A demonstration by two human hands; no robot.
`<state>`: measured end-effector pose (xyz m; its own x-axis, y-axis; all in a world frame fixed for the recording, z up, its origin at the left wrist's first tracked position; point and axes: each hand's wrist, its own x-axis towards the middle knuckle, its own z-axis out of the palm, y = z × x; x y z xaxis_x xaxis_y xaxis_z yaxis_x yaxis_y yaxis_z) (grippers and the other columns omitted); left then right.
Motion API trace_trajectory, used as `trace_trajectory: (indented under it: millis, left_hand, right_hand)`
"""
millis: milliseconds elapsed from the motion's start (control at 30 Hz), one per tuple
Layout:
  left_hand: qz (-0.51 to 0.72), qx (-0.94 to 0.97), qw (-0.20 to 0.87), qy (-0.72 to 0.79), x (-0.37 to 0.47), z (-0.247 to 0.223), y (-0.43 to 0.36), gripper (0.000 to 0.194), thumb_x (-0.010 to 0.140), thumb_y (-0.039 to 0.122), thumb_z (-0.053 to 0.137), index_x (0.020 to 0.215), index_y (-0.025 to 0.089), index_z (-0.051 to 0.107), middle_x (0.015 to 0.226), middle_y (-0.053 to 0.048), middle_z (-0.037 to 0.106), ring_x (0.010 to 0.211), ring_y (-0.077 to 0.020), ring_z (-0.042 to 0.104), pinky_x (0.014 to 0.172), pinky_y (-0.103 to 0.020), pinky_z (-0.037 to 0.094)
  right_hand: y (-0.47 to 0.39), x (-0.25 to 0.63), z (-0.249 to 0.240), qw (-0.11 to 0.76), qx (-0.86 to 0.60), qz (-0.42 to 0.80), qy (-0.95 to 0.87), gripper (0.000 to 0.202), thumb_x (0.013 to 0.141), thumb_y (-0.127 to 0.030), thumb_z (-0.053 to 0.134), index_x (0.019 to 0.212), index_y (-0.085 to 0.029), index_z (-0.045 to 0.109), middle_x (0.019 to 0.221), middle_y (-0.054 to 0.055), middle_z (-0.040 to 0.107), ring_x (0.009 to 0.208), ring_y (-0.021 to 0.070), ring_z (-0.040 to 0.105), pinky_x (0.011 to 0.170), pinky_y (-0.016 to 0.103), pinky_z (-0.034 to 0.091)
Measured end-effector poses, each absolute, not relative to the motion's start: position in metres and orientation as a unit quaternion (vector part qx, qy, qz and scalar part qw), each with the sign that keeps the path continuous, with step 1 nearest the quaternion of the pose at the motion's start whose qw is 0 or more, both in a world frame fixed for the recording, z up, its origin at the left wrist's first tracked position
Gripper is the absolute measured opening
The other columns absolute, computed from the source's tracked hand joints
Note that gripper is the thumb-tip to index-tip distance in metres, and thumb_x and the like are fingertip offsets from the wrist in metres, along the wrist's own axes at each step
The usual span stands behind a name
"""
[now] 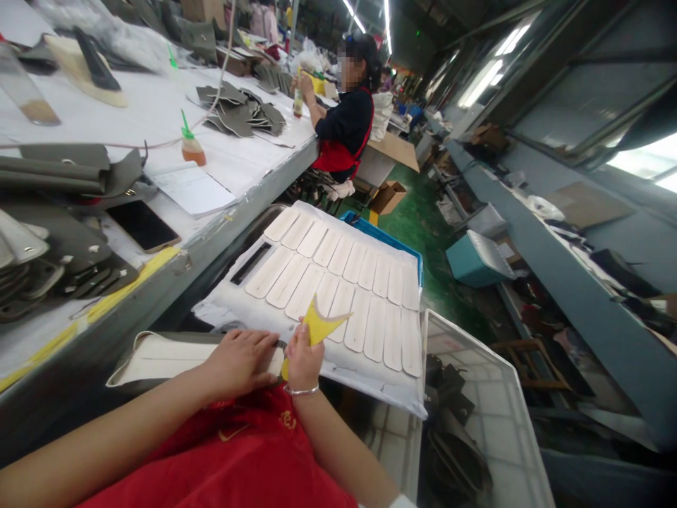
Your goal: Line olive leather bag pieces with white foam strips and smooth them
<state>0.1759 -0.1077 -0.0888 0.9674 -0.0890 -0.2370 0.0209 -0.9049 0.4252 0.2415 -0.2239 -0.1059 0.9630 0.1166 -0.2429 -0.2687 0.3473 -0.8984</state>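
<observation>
My left hand (242,361) lies with its fingers spread over a long cream strip with a dark backing (169,358), pressing it near my lap. Close beside it, my right hand (305,358) is closed around a yellow scraper-like piece (319,326) with a notched, forked upper end. The lower end of this yellow piece meets the strip's right end. Beyond both hands, a white-covered board (225,300) carries two rows of cream rounded strips (357,321). One dark slot-like piece (251,264) sits at the board's left side.
At the left, a white worktable (254,166) holds a phone (142,224), a notebook (191,187), a green-tipped bottle (192,147) and grey pieces. Another person (346,116) sits at its far side. A white crate (476,395) with dark pieces stands at the right.
</observation>
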Motion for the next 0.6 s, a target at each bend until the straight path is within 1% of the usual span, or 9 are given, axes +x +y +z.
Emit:
trace_trajectory:
  millis: [67,200,333,600]
  left_hand:
    - [-0.142,0.963,0.226,-0.021,0.180,-0.086,-0.105,0.071,0.075,0.054,0.054,0.134,0.017,0.040,0.136,-0.012,0.047,0.122,-0.0307,0.043,0.099,-0.051,0.029]
    - [-0.163,0.957,0.239,-0.036,0.182,-0.083,-0.102,0.073,0.070,0.050,0.060,0.134,0.021,0.040,0.136,-0.009,0.048,0.121,-0.0292,0.045,0.099,-0.049,0.033]
    - [-0.164,0.955,0.243,-0.042,0.180,-0.081,-0.102,0.074,0.068,0.045,0.061,0.135,0.023,0.038,0.138,-0.009,0.046,0.123,-0.0296,0.042,0.100,-0.049,0.031]
    - [-0.153,0.957,0.242,-0.039,0.180,-0.084,-0.103,0.072,0.069,0.046,0.060,0.134,0.022,0.040,0.136,-0.011,0.047,0.121,-0.0310,0.044,0.098,-0.050,0.031]
  right_hand:
    - [-0.223,0.242,-0.105,0.813,-0.565,0.130,0.060,0.044,0.072,-0.053,0.062,0.094,-0.016,0.055,0.054,-0.009,0.040,0.038,0.0034,0.028,0.035,0.018,0.021]
    - [-0.232,0.235,-0.099,0.821,-0.544,0.146,0.095,0.046,0.069,-0.053,0.065,0.093,-0.015,0.054,0.055,-0.009,0.040,0.037,0.0022,0.025,0.034,0.017,0.020]
    - [-0.239,0.219,-0.100,0.827,-0.532,0.140,0.120,0.046,0.070,-0.052,0.065,0.097,-0.016,0.053,0.057,-0.009,0.040,0.038,0.0022,0.025,0.034,0.017,0.022]
    - [-0.228,0.215,-0.106,0.782,-0.594,0.126,0.142,0.048,0.074,-0.057,0.055,0.099,-0.018,0.049,0.052,-0.010,0.032,0.038,0.0053,0.023,0.036,0.020,0.019]
